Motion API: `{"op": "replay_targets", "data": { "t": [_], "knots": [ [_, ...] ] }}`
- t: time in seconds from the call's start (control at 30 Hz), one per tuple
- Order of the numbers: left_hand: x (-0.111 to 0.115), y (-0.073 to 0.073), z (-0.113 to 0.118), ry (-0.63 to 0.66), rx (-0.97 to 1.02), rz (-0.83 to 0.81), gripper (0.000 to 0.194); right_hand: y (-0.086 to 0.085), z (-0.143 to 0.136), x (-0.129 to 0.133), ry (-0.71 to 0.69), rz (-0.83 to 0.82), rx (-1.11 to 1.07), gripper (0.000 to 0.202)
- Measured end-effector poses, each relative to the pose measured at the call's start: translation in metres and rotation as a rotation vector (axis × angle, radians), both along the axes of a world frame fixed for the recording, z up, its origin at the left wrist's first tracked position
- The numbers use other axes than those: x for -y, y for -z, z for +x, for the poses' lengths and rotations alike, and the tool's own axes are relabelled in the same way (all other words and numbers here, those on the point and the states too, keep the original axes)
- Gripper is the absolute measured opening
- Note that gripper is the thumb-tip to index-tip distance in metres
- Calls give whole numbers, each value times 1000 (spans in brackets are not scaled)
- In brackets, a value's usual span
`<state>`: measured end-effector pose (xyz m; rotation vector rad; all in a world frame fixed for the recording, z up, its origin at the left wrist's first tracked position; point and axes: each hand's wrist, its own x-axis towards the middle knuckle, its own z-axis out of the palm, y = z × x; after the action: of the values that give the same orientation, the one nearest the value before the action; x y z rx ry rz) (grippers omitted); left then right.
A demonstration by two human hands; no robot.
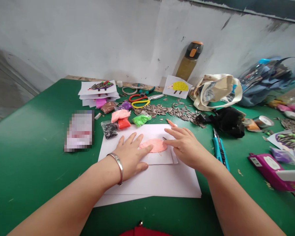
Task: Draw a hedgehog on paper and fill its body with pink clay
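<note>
A flat pink clay shape (156, 146) covers part of a small white card (159, 159), which lies on larger white sheets (147, 186). Short drawn lines show below the clay. My left hand (131, 154), with a silver bangle at the wrist, rests with fingers spread on the paper, its index fingertip on the clay's left part. At the clay's right edge, my right hand (184, 144) has its index finger extended and touching near it. A small dark pointed item (164, 138) shows by that finger; whether the hand holds it is unclear. An orange pen-like tip (170, 123) pokes out behind the hand.
Bags of coloured clay (124, 123), scissors (156, 97) and scattered sunflower seeds (157, 110) lie beyond the paper. A phone-like object (80, 131) is left; a teal cutter (220, 149) and a magenta device (272, 172) are right. A bottle (189, 61) and a hedgehog card (177, 86) lean at the wall.
</note>
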<state>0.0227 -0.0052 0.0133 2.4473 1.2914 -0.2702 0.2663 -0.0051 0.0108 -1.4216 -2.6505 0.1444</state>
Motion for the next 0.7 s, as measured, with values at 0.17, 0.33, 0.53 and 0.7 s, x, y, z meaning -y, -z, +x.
{"op": "replay_targets", "data": {
  "t": [0.17, 0.33, 0.53, 0.7],
  "knots": [
    [0, -1, 0, 9, -5, 5, 62, 0, 0, 0, 9, -10, 17, 44],
    [0, -1, 0, 1, -8, -4, 63, 0, 2, -1, -15, -2, -9, 45],
    [0, -4, 2, 14, -15, -4, 62, -3, 2, 0, -21, -36, -3, 44],
    [0, -7, 2, 15, -35, -9, 62, -7, 1, 2, -35, -33, -19, 46]
  ]
}}
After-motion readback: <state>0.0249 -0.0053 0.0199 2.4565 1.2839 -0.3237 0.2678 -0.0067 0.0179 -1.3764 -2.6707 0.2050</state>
